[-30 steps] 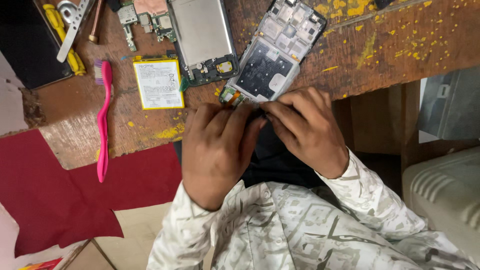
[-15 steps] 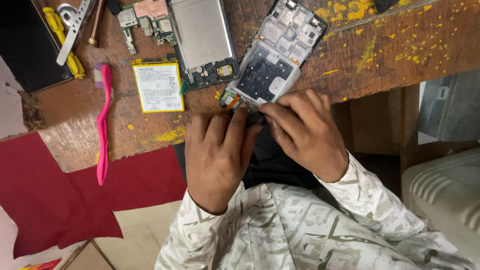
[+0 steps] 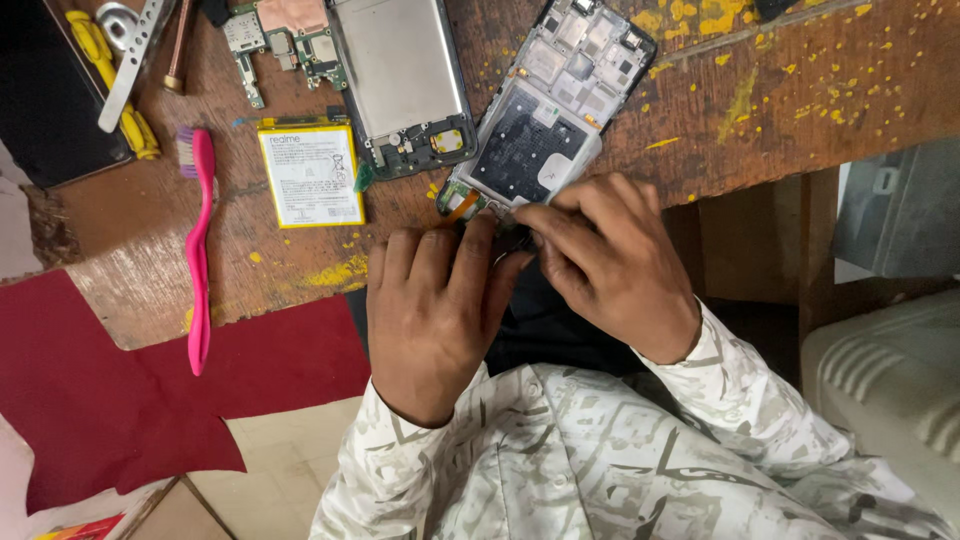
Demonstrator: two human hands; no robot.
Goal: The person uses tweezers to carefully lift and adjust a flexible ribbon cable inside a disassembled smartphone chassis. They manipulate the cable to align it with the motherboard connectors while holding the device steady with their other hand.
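Observation:
An opened phone frame [image 3: 545,110] with bare circuit parts lies tilted on the worn wooden bench [image 3: 780,90]. My left hand [image 3: 435,315] rests knuckles up at the frame's near end, fingertips touching its bottom edge by an orange flex strip [image 3: 462,203]. My right hand [image 3: 615,265] presses thumb and fingers on the same bottom edge from the right. What sits under the fingertips is hidden.
A flat battery [image 3: 311,174], a metal phone back plate [image 3: 402,75] and a small circuit board [image 3: 280,30] lie to the left. A pink toothbrush [image 3: 198,245], yellow-handled tools [image 3: 108,75] and a red cloth [image 3: 110,400] are further left. A grey bin [image 3: 880,370] stands at right.
Both hands stay on the frame's near end; the fingers shifted slightly and the view drifted a little.

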